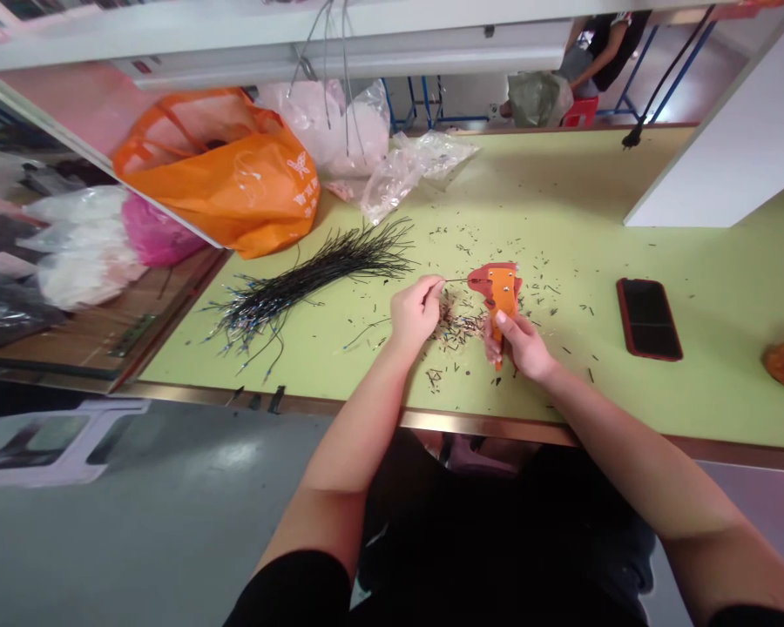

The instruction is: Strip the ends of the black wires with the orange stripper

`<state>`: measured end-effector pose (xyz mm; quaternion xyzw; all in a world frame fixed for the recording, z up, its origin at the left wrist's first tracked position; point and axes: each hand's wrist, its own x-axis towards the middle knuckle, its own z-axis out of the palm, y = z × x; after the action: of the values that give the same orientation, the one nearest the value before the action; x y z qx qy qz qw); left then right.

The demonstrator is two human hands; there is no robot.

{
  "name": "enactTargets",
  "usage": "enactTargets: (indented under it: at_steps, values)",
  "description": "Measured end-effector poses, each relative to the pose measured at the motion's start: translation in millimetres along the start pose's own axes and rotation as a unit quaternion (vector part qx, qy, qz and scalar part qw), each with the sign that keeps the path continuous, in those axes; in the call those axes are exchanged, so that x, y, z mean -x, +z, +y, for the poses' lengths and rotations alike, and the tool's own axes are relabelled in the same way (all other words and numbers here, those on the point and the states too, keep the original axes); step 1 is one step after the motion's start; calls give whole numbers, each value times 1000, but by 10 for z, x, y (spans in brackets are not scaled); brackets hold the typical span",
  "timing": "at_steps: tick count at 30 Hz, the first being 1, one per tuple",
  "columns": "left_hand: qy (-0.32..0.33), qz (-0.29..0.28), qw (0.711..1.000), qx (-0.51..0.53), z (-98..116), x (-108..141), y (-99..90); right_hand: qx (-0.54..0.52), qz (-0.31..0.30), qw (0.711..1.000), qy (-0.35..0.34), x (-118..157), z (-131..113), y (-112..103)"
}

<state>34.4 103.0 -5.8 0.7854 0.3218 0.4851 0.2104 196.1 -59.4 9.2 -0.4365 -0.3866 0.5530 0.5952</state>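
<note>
My right hand point(521, 345) grips an orange self-adjusting wire stripper point(500, 292) upright by its handle, just above the tabletop. My left hand point(418, 311) pinches a thin black wire point(456, 280) between finger and thumb, and its end reaches into the tool's red jaws. To the left of my hands lies a loose bundle of black wires with metal-tipped ends point(314, 281). Cut insulation bits point(457, 326) are scattered around and beneath my hands on the pale green table point(562, 200).
A black phone in a red case point(649, 319) lies to the right. An orange plastic bag point(219, 170) and clear bags point(408, 174) stand along the far side. A white board point(719, 139) rises at the right, and a seated person point(601, 52) is beyond the table.
</note>
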Motion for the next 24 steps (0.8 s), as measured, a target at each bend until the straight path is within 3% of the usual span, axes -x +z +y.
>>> enactTargets:
  at_steps: [5,9,13,15,16,19,22,24]
  values:
    - [-88,11,991,101,73,-24,203,61,29,995,-75,45,72,158]
    - [-134,32,981,133,-167,-111,166,112,24,981,-159,132,-31,150]
    - [-249,228,937,87,-631,-297,-161,64,131,934,-326,209,-234,38]
    - [-244,267,930,68,-725,-332,-245,19,148,939,-310,206,-287,-12]
    - [-215,251,942,66,-712,-323,-236,6,146,950,-276,194,-291,-31]
    - [-110,155,980,60,-488,-206,-58,-19,108,982,-155,140,-227,-62]
    - [-53,72,996,31,-209,-54,98,-49,50,994,-78,79,-137,-67]
    - [-29,42,999,14,-98,4,105,-59,23,997,-40,44,-101,-61]
